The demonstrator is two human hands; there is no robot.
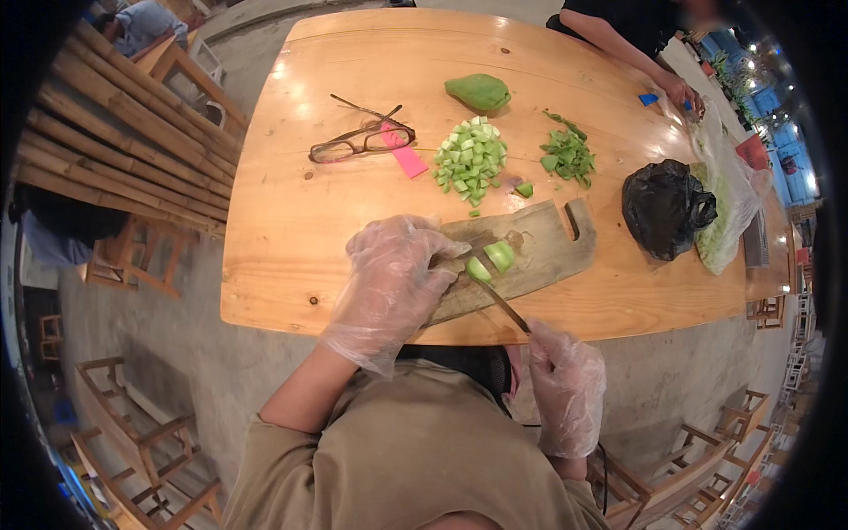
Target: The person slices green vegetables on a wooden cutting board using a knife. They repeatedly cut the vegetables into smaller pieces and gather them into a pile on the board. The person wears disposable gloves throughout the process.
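Observation:
My right hand (566, 381), in a clear plastic glove, grips a knife (509, 309) at the table's near edge. The blade slants up and left across a worn wooden cutting board (530, 232). At the blade lie two pale green pieces of chayote, a nearer chunk (478, 270) and a farther chunk (501, 256). My left hand (394, 278), gloved too, rests over the board's left part. Its thumb and forefinger are apart, with nothing visible between them, close to the blade's tip. The left hand's other fingers are partly hidden.
Beyond the board are diced chayote (469, 159), a whole chayote (478, 91), chopped green peel (570, 156), and eyeglasses (363, 142) over a pink paper strip (409, 161). A black plastic bag (666, 209) stands right, beside a clear bag (725, 218). Another person's hand (677, 87) is at the far right.

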